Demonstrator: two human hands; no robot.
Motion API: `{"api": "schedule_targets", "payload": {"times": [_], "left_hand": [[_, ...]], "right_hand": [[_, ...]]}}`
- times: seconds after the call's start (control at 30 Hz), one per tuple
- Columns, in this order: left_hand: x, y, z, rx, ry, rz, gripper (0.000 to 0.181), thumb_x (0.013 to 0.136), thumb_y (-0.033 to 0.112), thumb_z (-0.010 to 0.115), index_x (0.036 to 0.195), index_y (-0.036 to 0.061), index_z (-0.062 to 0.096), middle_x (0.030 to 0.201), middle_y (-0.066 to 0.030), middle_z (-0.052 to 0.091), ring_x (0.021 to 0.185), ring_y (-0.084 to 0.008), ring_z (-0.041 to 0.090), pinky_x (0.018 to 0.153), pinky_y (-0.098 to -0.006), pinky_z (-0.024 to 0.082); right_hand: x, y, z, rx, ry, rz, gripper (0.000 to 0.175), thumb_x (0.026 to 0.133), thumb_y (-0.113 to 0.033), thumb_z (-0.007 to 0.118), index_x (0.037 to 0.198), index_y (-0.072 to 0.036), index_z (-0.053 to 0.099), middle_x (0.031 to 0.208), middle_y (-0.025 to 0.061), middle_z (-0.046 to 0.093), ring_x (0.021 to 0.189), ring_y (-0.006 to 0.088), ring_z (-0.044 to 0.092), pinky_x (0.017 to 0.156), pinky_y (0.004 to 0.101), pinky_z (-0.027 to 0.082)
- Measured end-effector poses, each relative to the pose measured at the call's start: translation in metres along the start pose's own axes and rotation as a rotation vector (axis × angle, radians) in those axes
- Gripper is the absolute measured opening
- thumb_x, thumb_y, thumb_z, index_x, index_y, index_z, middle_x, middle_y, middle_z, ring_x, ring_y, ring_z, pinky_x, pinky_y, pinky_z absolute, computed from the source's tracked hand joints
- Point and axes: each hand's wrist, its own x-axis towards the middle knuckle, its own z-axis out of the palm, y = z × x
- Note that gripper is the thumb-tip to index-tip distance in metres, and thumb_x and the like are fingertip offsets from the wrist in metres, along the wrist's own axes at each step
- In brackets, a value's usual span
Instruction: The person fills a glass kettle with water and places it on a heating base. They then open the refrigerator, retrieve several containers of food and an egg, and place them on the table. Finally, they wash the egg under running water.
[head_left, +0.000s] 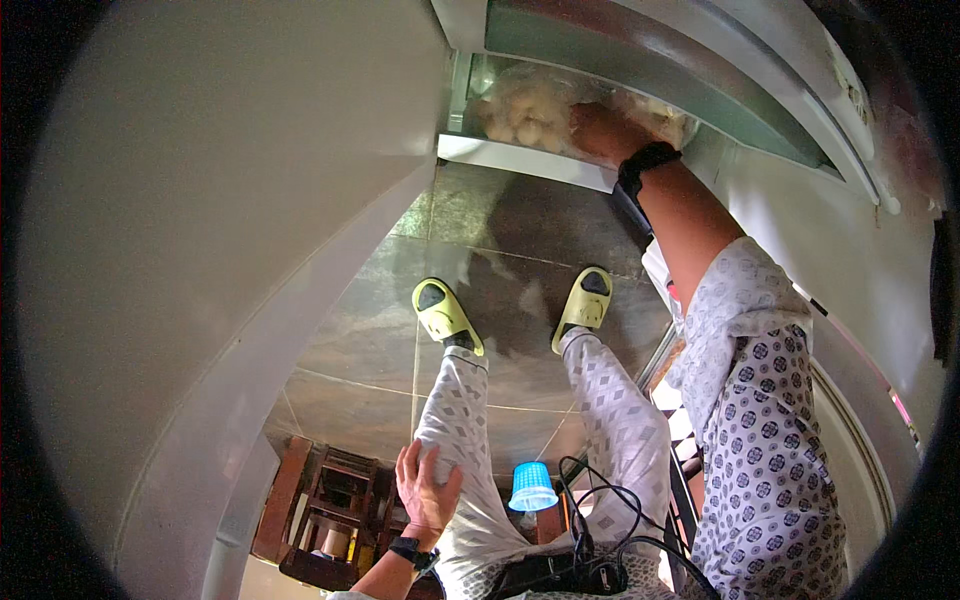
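My right hand (604, 131) reaches into the lower compartment of a refrigerator. It is among clear plastic bags, and its fingertips are too hidden to show whether they grip anything. Just left of it lies a bag of round, pale brown items (529, 116), possibly potatoes or eggs. More bagged contents (667, 112) show at its right. A white front edge (525, 159) runs along the compartment, below my wrist. My left hand (429, 484) rests on my trouser leg near the knee, fingers a little apart and holding nothing.
A large pale door panel (247, 150) fills the left side. My feet, in yellow-green slides (448, 311), stand on dark floor tiles (510, 360). Behind me are a blue basket (533, 486) and dark wooden furniture (337, 495). Black cables (600, 495) hang at my waist.
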Motion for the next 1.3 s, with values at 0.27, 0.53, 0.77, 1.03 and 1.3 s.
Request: {"api": "schedule_targets", "payload": {"times": [0.27,0.53,0.77,1.03,1.3], "left_hand": [[0.001,0.007,-0.006,0.027,0.02,0.011,0.051,0.077,0.022,0.082,0.122,0.0046,0.064,0.14,-0.0218,0.054,0.131,-0.0444,0.049,0.11,-0.0541,0.042],[-0.003,0.001,-0.006,0.009,0.043,0.03,0.051,0.078,0.026,0.083,0.122,0.0047,0.065,0.14,-0.0243,0.053,0.13,-0.0464,0.048,0.109,-0.0552,0.041],[0.008,0.009,-0.01,0.004,0.061,0.033,0.048,0.078,0.019,0.083,0.119,0.0031,0.066,0.14,-0.0237,0.054,0.13,-0.0444,0.05,0.109,-0.053,0.042],[0.001,0.005,-0.009,-0.025,0.056,0.0,0.052,0.078,0.027,0.083,0.123,0.0069,0.066,0.142,-0.0234,0.053,0.131,-0.0494,0.047,0.11,-0.0579,0.041],[0.0,0.015,-0.017,0.041,0.052,0.022,0.058,0.079,0.017,0.083,0.131,0.0072,0.059,0.143,-0.0213,0.052,0.132,-0.0432,0.048,0.109,-0.0531,0.044]], "right_hand": [[-0.018,-0.02,-0.018,-0.012,-0.003,0.052,0.029,0.094,-0.016,0.057,0.116,-0.002,0.068,0.113,0.025,0.072,0.106,0.0406,0.069,0.096,0.0527,0.05],[-0.026,-0.039,-0.083,0.288,-0.34,0.092,0.047,0.099,-0.02,0.054,0.145,-0.009,0.054,0.138,0.0152,0.063,0.117,0.0251,0.065,0.098,0.0395,0.052],[0.012,0.018,-0.02,-0.041,0.022,-0.125,0.037,0.097,-0.015,0.052,0.131,-0.002,0.058,0.11,0.0188,0.068,0.098,0.0254,0.065,0.088,0.0366,0.052],[0.017,-0.016,-0.048,0.326,0.004,-0.126,0.017,0.095,-0.012,0.055,0.102,0.003,0.062,0.076,0.0171,0.062,0.07,0.0283,0.059,0.067,0.0455,0.049],[0.036,-0.023,-0.036,0.054,0.043,-0.178,0.03,0.095,-0.017,0.062,0.12,-0.001,0.063,0.109,0.0214,0.071,0.1,0.0344,0.068,0.088,0.044,0.055]]}}
